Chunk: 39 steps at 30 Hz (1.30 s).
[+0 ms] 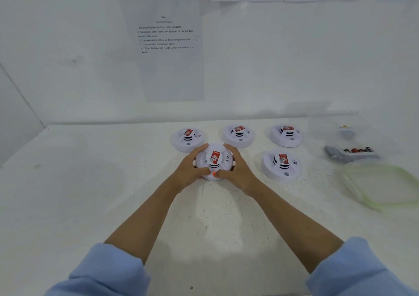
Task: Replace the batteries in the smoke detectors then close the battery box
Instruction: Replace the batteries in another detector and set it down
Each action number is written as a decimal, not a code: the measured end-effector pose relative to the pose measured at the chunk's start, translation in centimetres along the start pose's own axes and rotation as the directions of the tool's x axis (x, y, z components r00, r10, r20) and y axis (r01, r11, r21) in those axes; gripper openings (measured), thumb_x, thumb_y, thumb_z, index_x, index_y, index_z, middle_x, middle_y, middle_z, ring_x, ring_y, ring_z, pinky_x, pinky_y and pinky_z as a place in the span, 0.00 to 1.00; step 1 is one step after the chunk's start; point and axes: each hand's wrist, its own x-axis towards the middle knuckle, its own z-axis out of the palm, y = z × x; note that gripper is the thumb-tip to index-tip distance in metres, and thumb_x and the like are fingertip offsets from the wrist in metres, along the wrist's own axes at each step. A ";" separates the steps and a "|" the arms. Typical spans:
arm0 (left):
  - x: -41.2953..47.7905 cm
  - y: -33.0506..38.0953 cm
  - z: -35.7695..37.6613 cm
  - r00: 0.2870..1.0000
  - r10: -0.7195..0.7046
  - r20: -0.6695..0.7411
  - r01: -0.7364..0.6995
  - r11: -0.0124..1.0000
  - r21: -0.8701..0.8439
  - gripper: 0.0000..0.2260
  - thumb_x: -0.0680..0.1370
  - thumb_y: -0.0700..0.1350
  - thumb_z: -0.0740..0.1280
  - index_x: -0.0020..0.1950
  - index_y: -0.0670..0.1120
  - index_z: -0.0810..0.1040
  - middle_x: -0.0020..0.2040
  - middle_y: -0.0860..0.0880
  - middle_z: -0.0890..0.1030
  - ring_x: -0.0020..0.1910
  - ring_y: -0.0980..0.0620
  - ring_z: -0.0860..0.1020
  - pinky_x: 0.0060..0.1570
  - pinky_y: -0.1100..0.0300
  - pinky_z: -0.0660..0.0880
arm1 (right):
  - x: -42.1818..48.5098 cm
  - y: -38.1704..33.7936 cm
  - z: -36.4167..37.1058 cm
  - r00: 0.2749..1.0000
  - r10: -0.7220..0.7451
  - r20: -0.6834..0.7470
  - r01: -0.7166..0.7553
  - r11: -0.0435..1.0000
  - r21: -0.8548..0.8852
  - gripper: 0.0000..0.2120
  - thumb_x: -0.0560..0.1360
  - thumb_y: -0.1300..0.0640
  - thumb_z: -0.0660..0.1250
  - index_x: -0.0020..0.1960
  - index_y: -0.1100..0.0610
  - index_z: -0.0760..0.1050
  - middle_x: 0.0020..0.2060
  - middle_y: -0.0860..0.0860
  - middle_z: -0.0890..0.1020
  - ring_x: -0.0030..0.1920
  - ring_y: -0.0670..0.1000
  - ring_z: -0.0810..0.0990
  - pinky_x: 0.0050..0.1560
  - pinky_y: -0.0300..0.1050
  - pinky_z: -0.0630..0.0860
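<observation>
Smoke detector [214, 159] (red lamp [213, 173] lit at its near edge) is held at the table [90, 182] centre, gripped on both sides by the curled left hand [190, 171] and right hand [238, 171]. Battery box [362, 157] is located far right.

Detector I hold [214, 159]: smooth white plastic to my eye, faint sheen; glossy red and white sticker on top.
Detector to my right [281, 165]: same smooth white plastic, same shiny sticker.
Back row of three detectors [238, 136]: white plastic, smooth.
Table [90, 182]: matt white, rough and scuffed.
Wall [68, 46]: matt white, smooth.
Instruction sheet [167, 69]: thin white paper, matt.
Battery box [322, 132]: clear plastic, glossy.
Lid [353, 182]: translucent plastic with a pale green rim.
Batteries [358, 150]: too blurred for me to tell the finish.
My sleeves [106, 270]: light blue cloth, matt.
</observation>
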 end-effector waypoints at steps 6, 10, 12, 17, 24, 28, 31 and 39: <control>-0.1 -0.2 0.0 1.000 0.019 0.006 -0.019 1.000 -0.013 0.29 0.74 0.33 0.67 0.72 0.48 0.62 0.64 0.52 0.67 0.59 0.52 0.71 0.41 0.69 0.78 | 0.0 0.1 -0.1 1.000 -0.007 0.014 0.007 1.000 0.030 0.36 0.71 0.68 0.68 0.73 0.59 0.53 0.71 0.56 0.62 0.71 0.54 0.64 0.67 0.44 0.65; -0.2 -0.5 -0.3 1.000 0.009 0.012 -0.008 0.999 -0.043 0.27 0.75 0.34 0.66 0.71 0.50 0.63 0.64 0.52 0.68 0.57 0.54 0.73 0.42 0.68 0.79 | 0.1 0.5 -1.4 0.989 -0.004 0.147 -0.011 0.995 0.097 0.32 0.71 0.64 0.69 0.69 0.45 0.61 0.67 0.49 0.69 0.65 0.50 0.71 0.60 0.45 0.75; -0.2 -0.7 -0.4 1.000 0.018 0.014 -0.018 0.998 -0.053 0.26 0.75 0.35 0.66 0.69 0.53 0.64 0.64 0.52 0.68 0.55 0.57 0.73 0.42 0.68 0.78 | 0.2 0.4 -1.8 0.981 0.029 0.193 -0.062 0.984 0.170 0.26 0.72 0.65 0.68 0.62 0.41 0.68 0.64 0.51 0.72 0.63 0.54 0.74 0.59 0.54 0.76; -0.3 -0.9 -0.4 1.000 0.009 0.025 -0.008 0.998 -0.069 0.25 0.75 0.35 0.67 0.66 0.55 0.66 0.68 0.49 0.68 0.62 0.49 0.72 0.49 0.62 0.79 | 0.5 0.2 -2.2 0.971 0.055 0.231 -0.112 0.964 0.240 0.23 0.73 0.68 0.65 0.59 0.44 0.70 0.58 0.52 0.74 0.61 0.54 0.75 0.59 0.53 0.76; -0.3 -0.8 -0.4 0.999 -0.006 0.043 0.010 0.996 -0.093 0.24 0.75 0.34 0.65 0.64 0.56 0.67 0.64 0.51 0.70 0.58 0.52 0.74 0.46 0.65 0.79 | 0.5 0.3 -2.1 0.968 0.071 0.239 -0.141 0.947 0.290 0.22 0.74 0.68 0.64 0.60 0.45 0.70 0.56 0.50 0.75 0.58 0.52 0.77 0.54 0.46 0.79; -0.2 -0.7 -0.4 0.999 -0.003 0.049 0.007 0.997 -0.081 0.24 0.75 0.34 0.65 0.64 0.57 0.66 0.65 0.51 0.70 0.56 0.55 0.74 0.46 0.65 0.79 | 0.5 0.3 -2.1 0.969 0.065 0.238 -0.139 0.940 0.312 0.22 0.74 0.69 0.63 0.60 0.46 0.70 0.57 0.50 0.75 0.58 0.51 0.76 0.51 0.43 0.80; -0.2 -0.8 -0.4 0.999 0.001 0.046 0.002 0.997 -0.074 0.24 0.75 0.34 0.66 0.64 0.56 0.66 0.65 0.50 0.70 0.56 0.54 0.74 0.46 0.64 0.79 | 0.5 0.4 -2.0 0.970 0.053 0.238 -0.127 0.943 0.308 0.22 0.74 0.68 0.63 0.59 0.45 0.70 0.57 0.49 0.75 0.58 0.52 0.76 0.51 0.43 0.80; -0.2 -1.0 -0.4 0.999 0.005 0.047 -0.001 0.996 -0.092 0.23 0.75 0.35 0.66 0.64 0.56 0.66 0.65 0.50 0.70 0.59 0.51 0.73 0.48 0.62 0.79 | 0.5 0.5 -1.9 0.972 0.057 0.227 -0.124 0.948 0.293 0.22 0.74 0.67 0.63 0.60 0.45 0.69 0.60 0.52 0.74 0.60 0.53 0.75 0.51 0.43 0.79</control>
